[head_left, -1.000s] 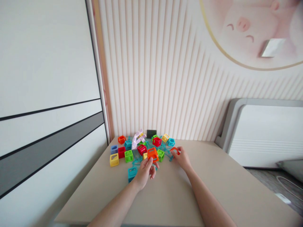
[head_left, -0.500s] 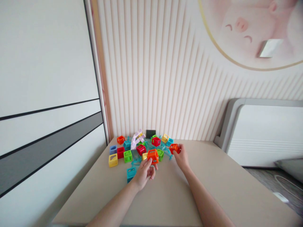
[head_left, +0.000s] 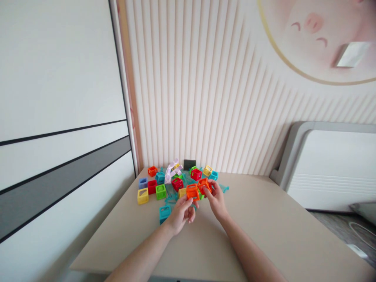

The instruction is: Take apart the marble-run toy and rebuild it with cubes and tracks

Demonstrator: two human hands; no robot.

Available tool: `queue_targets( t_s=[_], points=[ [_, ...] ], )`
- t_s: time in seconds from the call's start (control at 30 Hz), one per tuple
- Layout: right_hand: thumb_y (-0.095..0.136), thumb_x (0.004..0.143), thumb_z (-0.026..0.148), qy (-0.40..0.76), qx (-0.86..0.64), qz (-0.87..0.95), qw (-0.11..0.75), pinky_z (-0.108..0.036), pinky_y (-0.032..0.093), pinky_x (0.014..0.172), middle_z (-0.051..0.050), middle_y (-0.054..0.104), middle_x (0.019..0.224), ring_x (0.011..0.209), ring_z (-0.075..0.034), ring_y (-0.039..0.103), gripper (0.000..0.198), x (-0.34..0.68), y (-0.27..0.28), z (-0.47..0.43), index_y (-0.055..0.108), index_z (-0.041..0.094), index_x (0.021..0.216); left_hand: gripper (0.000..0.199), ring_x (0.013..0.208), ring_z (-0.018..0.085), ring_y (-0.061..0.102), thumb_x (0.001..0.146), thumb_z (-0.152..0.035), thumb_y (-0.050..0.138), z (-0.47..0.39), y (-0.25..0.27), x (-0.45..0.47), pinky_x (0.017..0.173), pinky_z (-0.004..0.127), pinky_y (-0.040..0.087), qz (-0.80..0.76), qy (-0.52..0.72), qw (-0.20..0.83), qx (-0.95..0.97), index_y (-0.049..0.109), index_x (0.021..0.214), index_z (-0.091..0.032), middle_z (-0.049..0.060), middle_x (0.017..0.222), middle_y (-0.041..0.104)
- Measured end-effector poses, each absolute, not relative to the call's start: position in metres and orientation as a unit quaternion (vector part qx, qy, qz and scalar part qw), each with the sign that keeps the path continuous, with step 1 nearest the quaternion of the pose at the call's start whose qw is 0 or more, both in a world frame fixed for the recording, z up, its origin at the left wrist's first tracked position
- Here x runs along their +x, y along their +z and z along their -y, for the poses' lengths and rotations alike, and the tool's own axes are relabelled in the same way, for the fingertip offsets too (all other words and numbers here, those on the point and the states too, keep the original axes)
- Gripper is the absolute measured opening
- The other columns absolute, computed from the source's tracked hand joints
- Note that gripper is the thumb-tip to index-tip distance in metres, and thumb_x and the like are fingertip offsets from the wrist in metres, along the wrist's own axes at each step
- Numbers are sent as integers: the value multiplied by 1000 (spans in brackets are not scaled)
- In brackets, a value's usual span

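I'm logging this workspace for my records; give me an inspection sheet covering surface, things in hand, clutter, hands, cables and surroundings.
Surface: beige tabletop.
Things in hand: left orange block, right orange block, side by side; contact unclear.
Clutter: coloured blocks, lilac piece, teal pieces, dark panel.
Hands: left hand and right hand each grip one orange block.
Cables: pale curved line on floor; cannot confirm cable.
Surroundings: ribbed wall, white-and-grey cabinet, grey-framed panel.

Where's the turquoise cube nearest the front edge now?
In the head view, the turquoise cube sits on the table left of centre, just left of the left hand, in front of a green cube.
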State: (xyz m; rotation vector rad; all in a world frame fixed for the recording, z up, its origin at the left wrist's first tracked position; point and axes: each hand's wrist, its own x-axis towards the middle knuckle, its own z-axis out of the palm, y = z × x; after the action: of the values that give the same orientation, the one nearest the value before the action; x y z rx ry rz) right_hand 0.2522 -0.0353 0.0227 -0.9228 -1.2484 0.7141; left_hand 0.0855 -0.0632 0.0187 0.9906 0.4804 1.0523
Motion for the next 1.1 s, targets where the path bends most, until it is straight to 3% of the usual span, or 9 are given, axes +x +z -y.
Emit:
queue_targets(
  t_s=[0.13,0.3,0.5,0.6,0.67,0.77,0.9,1.1],
  points=[
    [66,88,48,324,-354,589,650,-36,58,80,-6,68,103,92,-23,68,33,248,23,41,53,26,109,38,40,5,55,81,-50,75,63,20,85,37,19,33,-202,480,730,443,61,94,-18,-1,86,66],
    [68,90,42,314,-329,597,662,-36,57,83,-5,67,103,94,-21,67,27,248,20,40,55,27,108,39,40,6,56,83,-53,72,62,19,84,36,19,35,-192,490,730,437,60,98,-19,-1,88,68],
    [72,87,39,273,-344,631,640,-40,53,94,-5,68,106,99,-22,65,61,247,17,42,45,28,140,45,40,6,55,82,-54,73,64,19,84,36,19,35,-198,470,736,446,60,106,-19,2,90,70],
    [72,87,43,274,-349,658,608,-43,50,100,-9,66,125,113,-26,63,54,249,16,43,54,27,135,44,40,5,55,81,-54,74,64,18,85,37,19,36,-203,463,735,453,61,104,-19,3,92,71],
    [70,88,46,276,-348,660,606,-43,49,100,-10,66,127,114,-27,63,47,250,15,43,59,25,129,45,40,5,55,82,-56,73,64,17,86,37,19,36,-209,466,729,456,62,104,-19,4,92,71],
    [64,91,49,278,-361,643,615,-39,53,89,-8,72,105,98,-25,67,35,250,15,41,66,23,114,48,39,5,54,82,-60,70,63,16,87,37,19,34,-225,469,721,457,62,106,-19,3,90,71],
    [61,93,47,257,-397,656,588,-32,50,74,-4,67,80,77,-20,61,29,248,20,42,66,20,86,51,38,5,53,80,-62,71,62,15,87,36,19,35,-238,478,715,451,63,105,-18,2,84,71],
    [59,94,44,250,-366,688,575,-33,47,80,-4,65,89,84,-21,58,23,250,27,50,64,21,96,54,34,7,52,79,-65,70,60,16,88,33,19,34,-224,508,718,420,63,102,-16,0,68,70]
  ],
)
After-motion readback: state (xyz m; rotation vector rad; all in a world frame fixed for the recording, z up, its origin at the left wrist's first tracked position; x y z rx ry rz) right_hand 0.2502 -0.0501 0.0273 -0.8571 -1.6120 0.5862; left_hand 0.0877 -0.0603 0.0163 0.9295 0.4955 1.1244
